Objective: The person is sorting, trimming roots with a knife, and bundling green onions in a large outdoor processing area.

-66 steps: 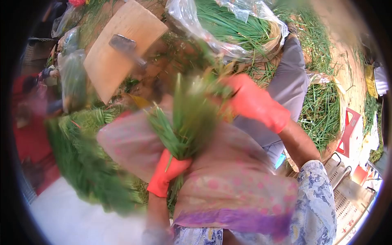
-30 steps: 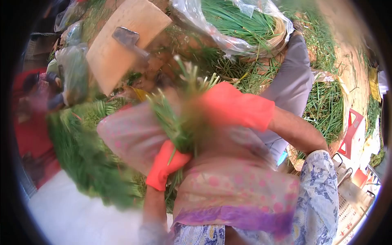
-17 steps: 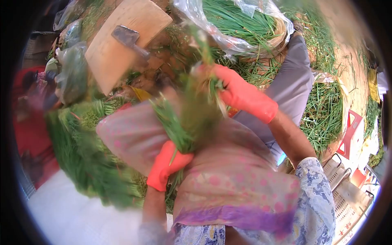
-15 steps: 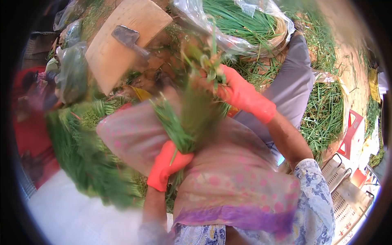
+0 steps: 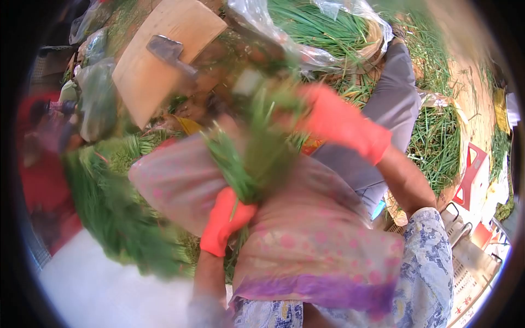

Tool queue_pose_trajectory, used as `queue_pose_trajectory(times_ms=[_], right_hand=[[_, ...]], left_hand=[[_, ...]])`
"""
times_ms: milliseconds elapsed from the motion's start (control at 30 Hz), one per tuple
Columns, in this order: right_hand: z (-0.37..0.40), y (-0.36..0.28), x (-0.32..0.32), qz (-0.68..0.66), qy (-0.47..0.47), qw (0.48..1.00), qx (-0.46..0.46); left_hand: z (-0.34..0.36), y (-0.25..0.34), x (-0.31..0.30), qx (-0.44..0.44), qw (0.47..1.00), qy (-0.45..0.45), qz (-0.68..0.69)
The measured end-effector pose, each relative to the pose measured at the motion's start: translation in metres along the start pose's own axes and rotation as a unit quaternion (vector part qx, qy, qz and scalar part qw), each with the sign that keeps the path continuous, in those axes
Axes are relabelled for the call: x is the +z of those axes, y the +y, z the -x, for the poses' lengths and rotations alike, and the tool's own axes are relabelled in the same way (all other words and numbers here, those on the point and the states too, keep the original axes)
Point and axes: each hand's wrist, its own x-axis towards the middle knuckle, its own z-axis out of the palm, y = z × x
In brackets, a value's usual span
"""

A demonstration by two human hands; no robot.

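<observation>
My left hand (image 5: 224, 218), in an orange-red rubber glove, is closed around the lower part of a bunch of chives (image 5: 238, 167). The long green leaves stand up from the fist, above my lap, and their upper part is blurred. In a matching glove, my right hand (image 5: 344, 120) is beside the top of the bunch, at its right. Motion smears its fingers, so their grip cannot be made out. A stained pink-dotted apron (image 5: 311, 240) covers my lap under the bunch.
A cleaver (image 5: 165, 49) lies on a wooden board (image 5: 134, 82) at upper left. Large heaps of chives (image 5: 117, 205) lie at left. A plastic bag (image 5: 251, 13) of greens stands at the top, loose greens (image 5: 435, 142) at right. Crates (image 5: 465, 273) stand lower right.
My right hand has moved to the right and slightly down, away from the top of the bunch, and is more blurred. My left hand stays in place around the chives.
</observation>
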Motion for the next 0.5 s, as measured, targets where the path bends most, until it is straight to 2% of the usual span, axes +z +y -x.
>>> queue_pose_trajectory(times_ms=[33, 100, 200, 300, 367, 433, 500], right_hand=[[0.010, -0.009, 0.018, 0.063, -0.030, 0.990, -0.123], [0.010, -0.024, 0.052, 0.192, -0.170, 0.966, -0.041], [0.006, -0.016, 0.082, 0.163, -0.175, 0.970, -0.040], [0.004, -0.018, 0.070, 0.220, -0.219, 0.950, -0.027], [-0.002, 0.010, 0.058, 0.172, -0.034, 0.984, -0.003], [-0.023, 0.046, 0.030, 0.175, 0.064, 0.982, 0.017], [-0.037, 0.078, 0.008, 0.104, 0.151, 0.983, -0.025]], left_hand=[[-0.001, 0.004, -0.001, 0.011, 1.000, 0.002, 0.002], [0.000, 0.008, -0.002, 0.027, 1.000, 0.009, 0.006], [0.004, 0.005, 0.005, 0.014, 0.998, 0.058, 0.039], [0.009, 0.005, 0.002, 0.014, 0.999, 0.027, 0.033], [0.008, 0.003, 0.002, -0.013, 0.999, 0.026, 0.026], [0.008, 0.000, 0.002, -0.022, 0.999, 0.017, 0.021], [0.008, -0.005, 0.000, -0.014, 1.000, 0.002, 0.018]])
